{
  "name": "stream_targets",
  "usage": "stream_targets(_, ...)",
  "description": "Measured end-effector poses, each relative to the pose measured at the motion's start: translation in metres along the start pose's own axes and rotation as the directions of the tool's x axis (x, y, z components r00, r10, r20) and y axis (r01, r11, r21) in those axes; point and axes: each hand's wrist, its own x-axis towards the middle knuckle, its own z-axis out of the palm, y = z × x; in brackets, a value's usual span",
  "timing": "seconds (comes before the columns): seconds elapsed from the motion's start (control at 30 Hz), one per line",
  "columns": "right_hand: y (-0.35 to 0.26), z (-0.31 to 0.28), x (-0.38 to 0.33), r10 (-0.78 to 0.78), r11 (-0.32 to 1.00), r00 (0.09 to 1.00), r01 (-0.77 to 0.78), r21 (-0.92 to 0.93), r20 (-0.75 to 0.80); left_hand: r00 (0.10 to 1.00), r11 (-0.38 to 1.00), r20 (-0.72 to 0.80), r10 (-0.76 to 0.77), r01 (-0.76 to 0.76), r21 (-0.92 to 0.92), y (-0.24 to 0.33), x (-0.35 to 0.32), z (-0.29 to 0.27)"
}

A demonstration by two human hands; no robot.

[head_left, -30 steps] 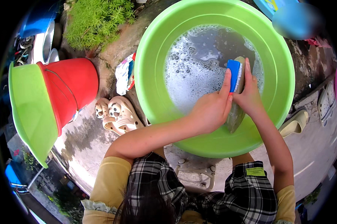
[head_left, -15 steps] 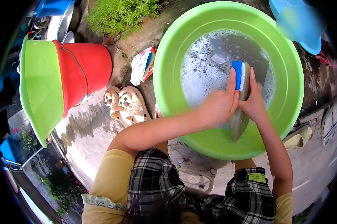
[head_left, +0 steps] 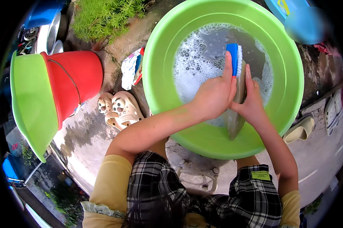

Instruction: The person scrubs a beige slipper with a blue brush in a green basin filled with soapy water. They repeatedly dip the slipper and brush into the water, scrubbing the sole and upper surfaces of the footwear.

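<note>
My left hand (head_left: 213,97) is closed round the handle of a scrubbing brush (head_left: 234,59) with a blue back and white bristles. Its index finger lies along the blue back. The bristles face right, against a wet, grey-brown shoe (head_left: 238,119) seen edge-on. My right hand (head_left: 251,100) grips that shoe from the right side, thumb toward me. Both hands are above a large light green basin (head_left: 160,76). Murky water with white suds (head_left: 190,79) lies in the basin. Part of the shoe is hidden behind the hands and brush.
To the left are a red bucket (head_left: 80,79) with a green basin (head_left: 31,87) against it, beige clogs (head_left: 126,108) and a crumpled packet (head_left: 130,70). A pale slipper (head_left: 299,130) and a grey clog (head_left: 332,112) lie right. A green plant (head_left: 105,19) grows beyond.
The brush and my left hand have slid away from me along the shoe. My right hand keeps its grip. The whole view has shifted slightly.
</note>
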Motion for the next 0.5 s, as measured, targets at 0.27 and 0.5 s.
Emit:
stream_targets(0.27,0.016,-0.008,-0.002,-0.067,0.989,0.995,0.076,0.127,-0.067,0.996,0.999,0.086,0.024,-0.020,-0.043,0.015,-0.008,0.002)
stream_targets(0.5,0.004,-0.031,-0.004,0.088,0.900,0.996,-0.094,0.425,0.033,0.967,0.994,0.231,0.106,-0.109,-0.001,0.019,-0.028,0.008)
